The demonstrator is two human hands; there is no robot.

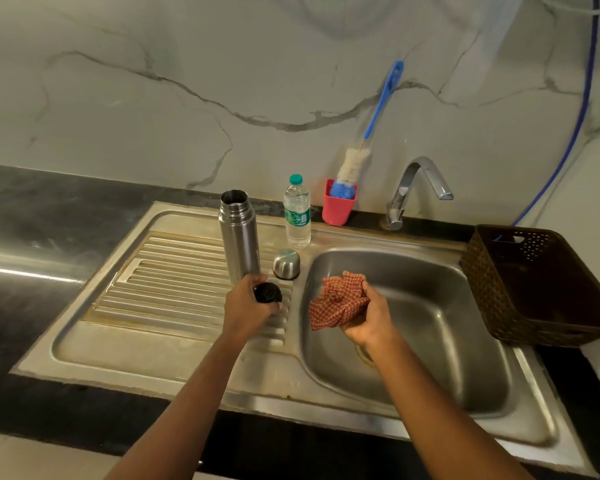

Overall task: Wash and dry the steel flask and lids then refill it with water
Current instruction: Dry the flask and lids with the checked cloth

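The left hand [246, 306] grips a black lid [268, 293] — half hidden. The right hand [368, 315] clutches a crumpled cloth [336, 303] covering the drain — steel flask [239, 233] open behind.

Left hand [248, 308], right hand [368, 315]; fingers curled

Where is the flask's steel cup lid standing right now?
The steel cup lid stands upside down on the drainboard, between the open steel flask and the basin, just in front of the water bottle.
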